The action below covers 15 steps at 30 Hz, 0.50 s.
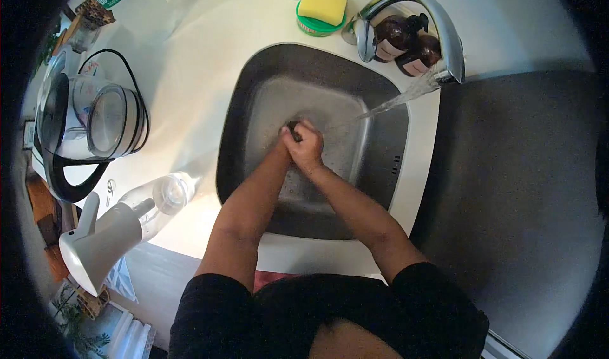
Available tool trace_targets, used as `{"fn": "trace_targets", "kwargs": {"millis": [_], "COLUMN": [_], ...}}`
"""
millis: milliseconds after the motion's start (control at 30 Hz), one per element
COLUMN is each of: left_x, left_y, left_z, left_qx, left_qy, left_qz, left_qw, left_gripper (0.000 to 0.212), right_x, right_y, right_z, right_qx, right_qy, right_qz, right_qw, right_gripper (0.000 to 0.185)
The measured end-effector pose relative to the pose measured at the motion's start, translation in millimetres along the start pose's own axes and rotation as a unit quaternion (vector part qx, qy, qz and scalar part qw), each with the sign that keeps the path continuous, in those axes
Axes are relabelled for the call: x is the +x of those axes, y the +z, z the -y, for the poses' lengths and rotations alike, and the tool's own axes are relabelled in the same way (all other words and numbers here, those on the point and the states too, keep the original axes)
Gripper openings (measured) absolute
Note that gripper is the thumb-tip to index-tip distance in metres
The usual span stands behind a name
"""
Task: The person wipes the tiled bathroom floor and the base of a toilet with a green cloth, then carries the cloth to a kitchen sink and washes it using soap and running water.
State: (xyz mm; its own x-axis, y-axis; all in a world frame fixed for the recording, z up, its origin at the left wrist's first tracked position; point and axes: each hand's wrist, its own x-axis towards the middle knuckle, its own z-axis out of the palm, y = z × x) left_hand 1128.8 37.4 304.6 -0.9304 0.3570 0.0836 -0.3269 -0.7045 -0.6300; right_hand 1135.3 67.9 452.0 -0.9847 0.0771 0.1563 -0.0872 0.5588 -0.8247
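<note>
Both of my hands meet over the basin of a grey sink [314,221], around a small dark object [295,131] whose kind I cannot make out. My right hand [308,145] wraps it from the right with bent fingers. Against its left side lies my left hand [286,138], partly hidden by the right one. From the curved chrome faucet [452,40] at the upper right, a stream of water [404,98] runs slantwise into the basin, to the right of my hands.
Behind the sink, a yellow sponge [322,4] rests on a green-lidded tub [319,27], near brown pump bottles [392,38]. On the left counter [190,73] stand a clear appliance with a black handle [71,183] and a clear bottle with a white spray head [102,237].
</note>
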Motion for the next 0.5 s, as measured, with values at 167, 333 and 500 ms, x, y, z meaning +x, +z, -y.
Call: {"fn": "trace_targets", "kwargs": {"millis": [167, 333, 500], "left_x": [47.7, 32.9, 49.1], "left_y": [61.7, 62.1, 35.9], "left_z": [59.3, -3.9, 29.5], "left_qx": [0.631, 0.495, 0.387], "left_qy": [-0.067, 0.019, -0.149], "left_qz": [-0.522, -0.417, -0.459], "left_qw": [0.570, 0.762, 0.786], "left_gripper": [0.037, 0.045, 0.051], "right_x": [41.8, 27.2, -6.9], "right_y": [-64.6, -36.2, -9.2], "right_z": [-94.0, -124.9, -92.9], "right_qx": [-0.203, -0.454, -0.033], "right_qy": [0.119, -0.013, 0.058], "right_qz": [-0.008, -0.228, -0.129], "right_qw": [0.972, 0.861, 0.989], "right_gripper": [0.043, 0.038, 0.036]}}
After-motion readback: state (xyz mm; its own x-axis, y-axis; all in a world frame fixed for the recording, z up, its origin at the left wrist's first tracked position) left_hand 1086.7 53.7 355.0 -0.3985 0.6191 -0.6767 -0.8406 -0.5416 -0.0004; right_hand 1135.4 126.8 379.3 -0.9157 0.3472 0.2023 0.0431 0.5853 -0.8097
